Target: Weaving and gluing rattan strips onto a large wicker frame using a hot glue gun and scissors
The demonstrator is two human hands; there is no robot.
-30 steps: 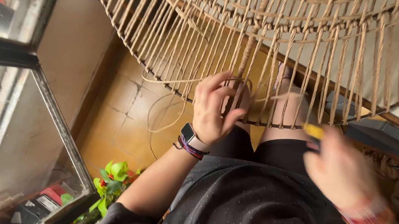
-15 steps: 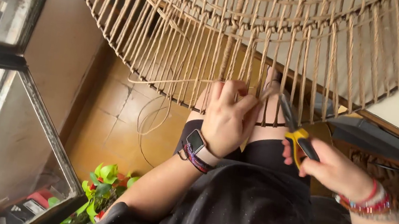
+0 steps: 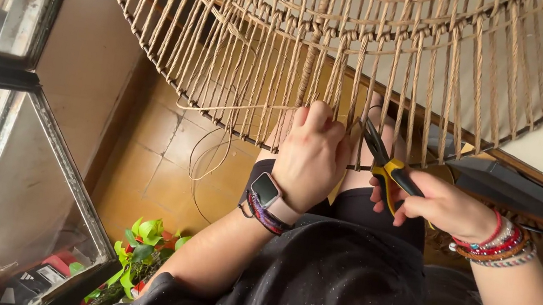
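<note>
Right grip (image 3: 431, 203) holds pliers (image 3: 383, 161) at woven frame (image 3: 372, 39) above tiled floor (image 3: 150, 157).

One screen: smartwatch (image 3: 266, 191) on the left wrist, rounded-square face, dark and unlit, grey case, pale band, beside purple-red cord bracelets (image 3: 264, 215).

Possible package: small dark box with a white patch (image 3: 44, 274), low behind the glass pane (image 3: 9, 208) at bottom left, next to something red. Too blurred to tell more.

No signs or labels seen elsewhere.
</note>
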